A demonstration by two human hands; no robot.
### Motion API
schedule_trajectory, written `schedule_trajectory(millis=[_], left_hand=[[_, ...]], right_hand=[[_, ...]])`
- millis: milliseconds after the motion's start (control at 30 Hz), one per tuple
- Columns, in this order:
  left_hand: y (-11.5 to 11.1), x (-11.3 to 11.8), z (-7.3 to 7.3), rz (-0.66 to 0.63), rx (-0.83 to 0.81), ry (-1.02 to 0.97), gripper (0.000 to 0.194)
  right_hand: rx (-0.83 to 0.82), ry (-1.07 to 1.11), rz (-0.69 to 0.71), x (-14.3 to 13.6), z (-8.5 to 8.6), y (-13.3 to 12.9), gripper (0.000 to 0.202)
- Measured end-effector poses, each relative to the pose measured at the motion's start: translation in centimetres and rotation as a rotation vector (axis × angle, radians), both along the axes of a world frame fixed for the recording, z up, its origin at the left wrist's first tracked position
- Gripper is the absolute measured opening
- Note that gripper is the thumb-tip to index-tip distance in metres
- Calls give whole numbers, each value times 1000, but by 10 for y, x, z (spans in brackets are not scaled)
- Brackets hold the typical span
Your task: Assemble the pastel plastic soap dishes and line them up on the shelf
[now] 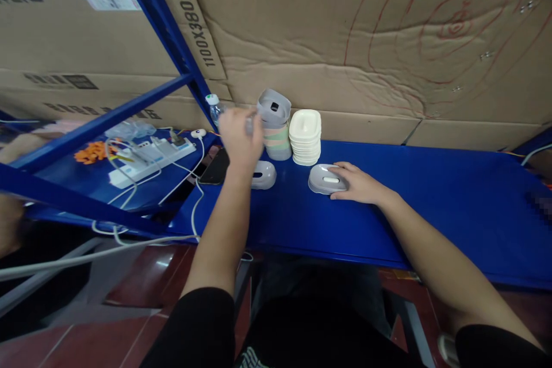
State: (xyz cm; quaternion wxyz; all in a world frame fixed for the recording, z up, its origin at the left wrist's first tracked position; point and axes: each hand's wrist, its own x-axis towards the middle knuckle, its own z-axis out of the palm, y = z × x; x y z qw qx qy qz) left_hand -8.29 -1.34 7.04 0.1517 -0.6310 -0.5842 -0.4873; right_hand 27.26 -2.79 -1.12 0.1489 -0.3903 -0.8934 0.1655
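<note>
My right hand (357, 183) grips the right end of a grey oval dish (317, 183), which rests on the blue tabletop. A pale elongated piece (331, 180) shows in the middle of that dish. My left hand (241, 135) is raised and smeared by motion, so whether it holds anything is unclear. Just right of it stands a stack of grey and coloured trays (278, 150), with a tilted grey tray (271, 100) on top. Below the left hand lies another grey oval dish (266, 175) with a dark slot, partly hidden by my forearm.
A stack of cream lids (306, 141) stands beside the trays. Behind my left hand are a clear bottle (213, 106) and a black phone-like slab (215, 168). A blue metal frame (168, 40), a power strip (150, 162) and cables fill the left. Cardboard (366, 29) backs the table.
</note>
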Motion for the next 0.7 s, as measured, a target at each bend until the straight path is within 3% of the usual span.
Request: schedule_trajectory(millis=[67,167,267,400,700], left_hand=[[5,-18,1,180,15,-74,41],[13,-31,-7,283,-106,-97,60],[22,-32,-18,271,-230,-77,68],[28,-29,-26,244,-267,-48,58],[21,-23,-21,275,-212,-108,42]], right_hand=[[0,-15,-3,0,0,0,91],[-2,-23,-6,0,0,0,91],[-12,-21,-7,0,1,-1,91],[-14,-27,-12,0,1,-1,90],[-3,-26,-12,0,1,0,89]])
